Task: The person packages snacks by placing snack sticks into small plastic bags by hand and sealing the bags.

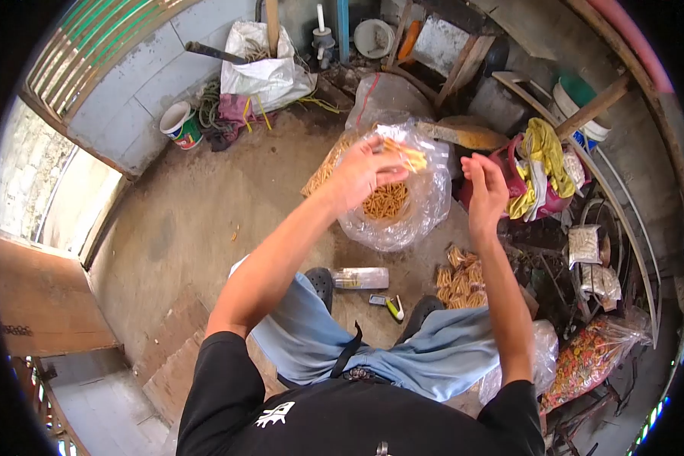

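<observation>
My left hand [365, 175] holds a small bunch of yellowish snack sticks [408, 156] above a large clear plastic bag [394, 235]. Inside that bag lie many brown stick-shaped snacks [386, 201]. To the right of the bag, my right hand [485, 186] is raised with its fingers slightly bent and apart, and nothing shows in it. Small filled packets [460, 280] are piled on the floor below my right hand. Between my feet lie a clear plastic pack [361, 278] and a green-and-white tool [394, 308].
A white sack [262, 80] and a bucket [178, 121] stand at the back left. Yellow cloths [543, 156] hang over a red container at the right. A bag of colourful items [593, 353] lies at the lower right, near curved metal rods.
</observation>
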